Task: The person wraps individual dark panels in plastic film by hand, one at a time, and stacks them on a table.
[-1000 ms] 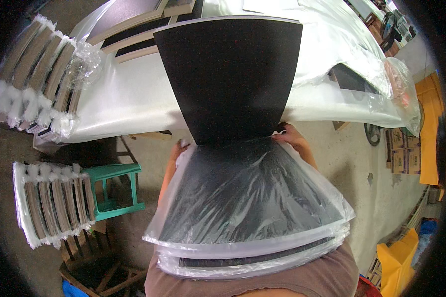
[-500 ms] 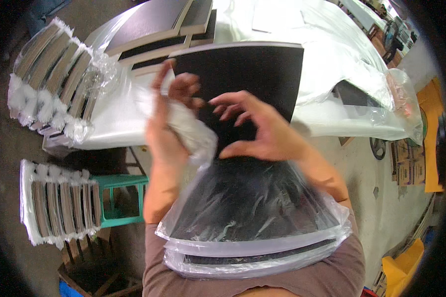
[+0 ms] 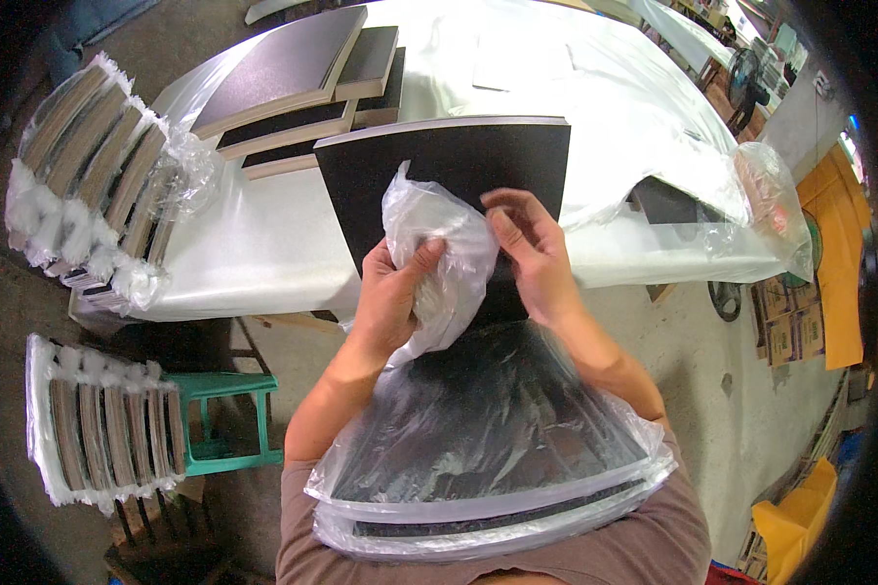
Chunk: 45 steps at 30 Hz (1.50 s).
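My left hand [image 3: 392,297] is closed around a crumpled, translucent plastic bag [image 3: 449,234], the thumb pressing on its front. At the bag's right edge is my right hand [image 3: 539,255], its fingers loosely curled, slightly blurred, and the thumb apart from them. I see nothing held in it. Behind both hands a large black hardcover book [image 3: 532,151] stands tilted up at the table's near edge, pale page edges along its top. Between my forearms and against my torso lie black flat pieces in clear plastic wrap [image 3: 498,419].
The table [image 3: 263,229] has a white covering. Several black books [image 3: 278,73] are stacked at its far left. Wrapped book bundles stand at the left, one [image 3: 93,161] by the table, another [image 3: 117,424] beside a green stool [image 3: 229,385]. Clear plastic [image 3: 771,205] hangs over the right corner.
My left hand has turned and brought the plastic bag right, across the front of the black book. My right hand has moved slightly right, its fingers more curled. The whole view has shifted a little.
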Available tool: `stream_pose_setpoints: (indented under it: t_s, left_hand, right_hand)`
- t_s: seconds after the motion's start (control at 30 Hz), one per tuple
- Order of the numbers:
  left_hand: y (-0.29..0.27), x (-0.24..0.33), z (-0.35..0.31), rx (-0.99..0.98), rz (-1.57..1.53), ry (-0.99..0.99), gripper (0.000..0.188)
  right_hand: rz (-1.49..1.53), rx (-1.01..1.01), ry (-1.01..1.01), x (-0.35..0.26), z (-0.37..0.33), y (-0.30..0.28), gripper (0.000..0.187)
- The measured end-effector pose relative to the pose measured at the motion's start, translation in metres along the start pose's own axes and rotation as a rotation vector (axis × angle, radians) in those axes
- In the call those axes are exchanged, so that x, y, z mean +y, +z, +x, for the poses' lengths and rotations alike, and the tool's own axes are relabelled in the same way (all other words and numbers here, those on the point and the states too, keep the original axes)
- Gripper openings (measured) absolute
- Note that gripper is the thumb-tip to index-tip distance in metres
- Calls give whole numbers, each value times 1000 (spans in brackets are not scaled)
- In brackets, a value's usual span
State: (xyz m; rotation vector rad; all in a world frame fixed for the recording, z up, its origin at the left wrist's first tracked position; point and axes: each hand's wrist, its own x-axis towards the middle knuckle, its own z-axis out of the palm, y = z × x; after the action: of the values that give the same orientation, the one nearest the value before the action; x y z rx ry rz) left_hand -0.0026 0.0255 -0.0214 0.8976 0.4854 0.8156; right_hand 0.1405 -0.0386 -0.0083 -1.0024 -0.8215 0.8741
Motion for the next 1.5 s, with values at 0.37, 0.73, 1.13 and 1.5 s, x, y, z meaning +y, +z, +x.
stream_pose_setpoints:
  t_s: [0.37,0.73,1.13,1.5]
  left_hand:
    - [23,11,1,-65,-48,-253,32]
    - [16,-4,7,-60,16,57,38]
    - [27,-4,-1,-130,-105,-187,26]
    - [27,-2,5,-11,-191,77,28]
  right_hand:
    - [-959,-76,-722,-22,11,3,27]
    - [-351,-83,-366,-20,9,-1,64]
    - [-949,20,-676,-13,-1,-1,27]
    - [-351,-249,-359,-20,8,-4,69]
